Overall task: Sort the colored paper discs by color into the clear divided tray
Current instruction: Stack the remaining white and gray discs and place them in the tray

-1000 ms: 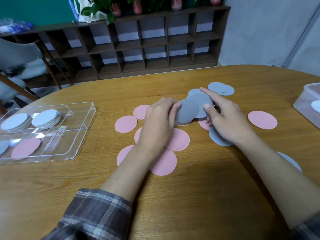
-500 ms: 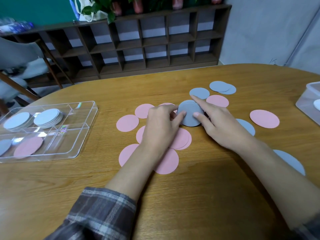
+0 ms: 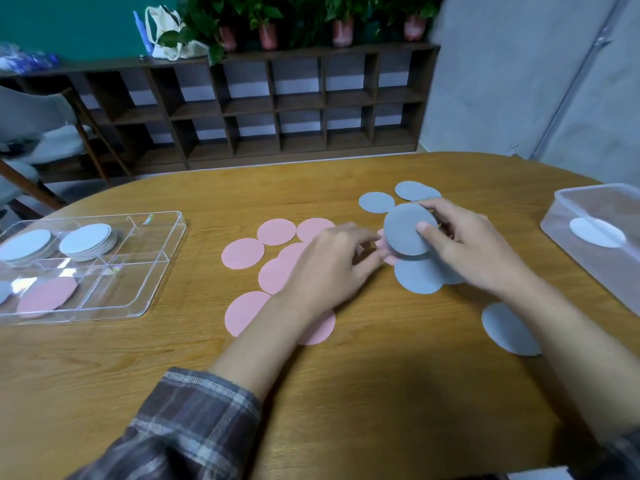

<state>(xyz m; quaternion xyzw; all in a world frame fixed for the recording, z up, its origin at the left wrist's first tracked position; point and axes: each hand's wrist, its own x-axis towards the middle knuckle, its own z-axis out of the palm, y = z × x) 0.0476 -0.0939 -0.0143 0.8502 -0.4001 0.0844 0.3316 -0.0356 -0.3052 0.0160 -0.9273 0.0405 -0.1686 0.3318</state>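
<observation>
My right hand (image 3: 467, 244) pinches a small stack of grey-blue discs (image 3: 403, 233), thumb on top, lifted a little off the table. My left hand (image 3: 332, 261) hovers just left of the stack with loosely bent fingers over pink discs (image 3: 242, 252). More grey-blue discs lie beneath the stack (image 3: 417, 277), behind it (image 3: 375, 202) and under my right forearm (image 3: 507, 329). The clear divided tray (image 3: 152, 271) at the left holds two grey-blue piles (image 3: 88, 239) in its far compartments and a pink disc (image 3: 46, 296) in a near one.
A second clear plastic box (image 3: 588, 216) with a white disc inside stands at the right table edge. Beyond the wooden table are a dark cubby shelf (image 3: 263, 105) with plants and a grey chair (image 3: 38, 133) at the far left.
My right hand has lifted the grey-blue stack off the table and tilted it. My left hand has let go of the stack and drawn slightly left. The view has tilted up.
</observation>
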